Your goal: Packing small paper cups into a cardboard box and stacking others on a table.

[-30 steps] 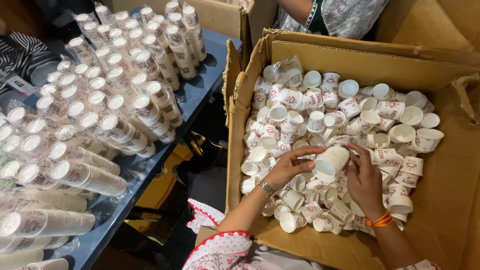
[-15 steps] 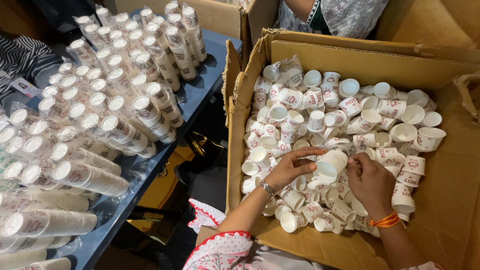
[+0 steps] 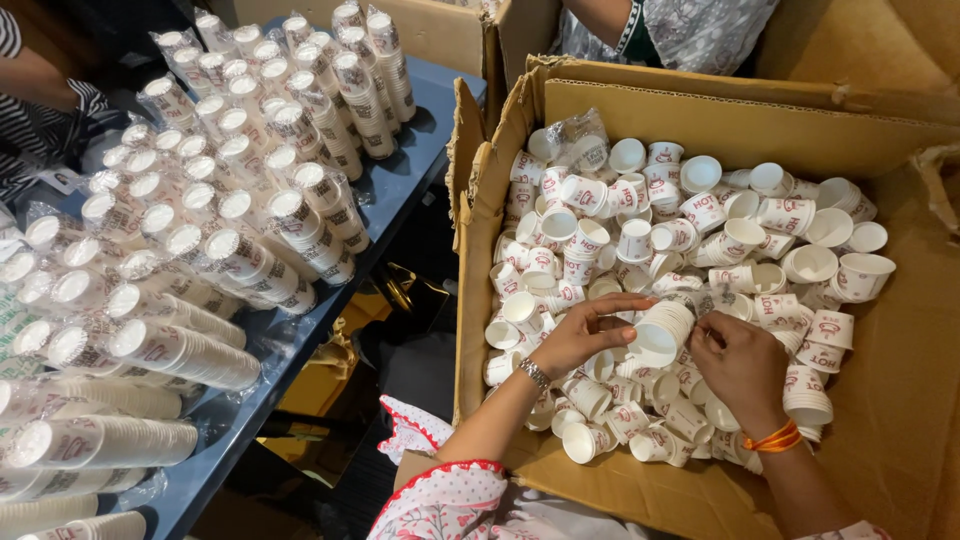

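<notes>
Head view, right half of the frame: large cardboard box, flaps open, filled across its floor with loose white paper cups bearing red print, lying every way — some mouth up, some on their sides, some bottom up. Near the box's upper left corner, a clear plastic sleeve among the cups.

Lower centre of the box: short nested stack of cups, lying on its side just above the loose heap, long axis running from lower left to upper right, open mouth facing lower left toward the camera. Left hand curled, fingertips closed on the stack's mouth end; metal bracelet at the wrist. Right hand bent over the stack's far end, fingers closed on it, whether on the stack or on a single cup hard to tell; orange band at the wrist.

Left half of the frame: dark blue table piled with long sleeved cup stacks, wrapped in clear plastic, most lying slanted with white bottoms toward the camera.

Top edge: another person's patterned garment behind the box. Upper left: a striped sleeve.
</notes>
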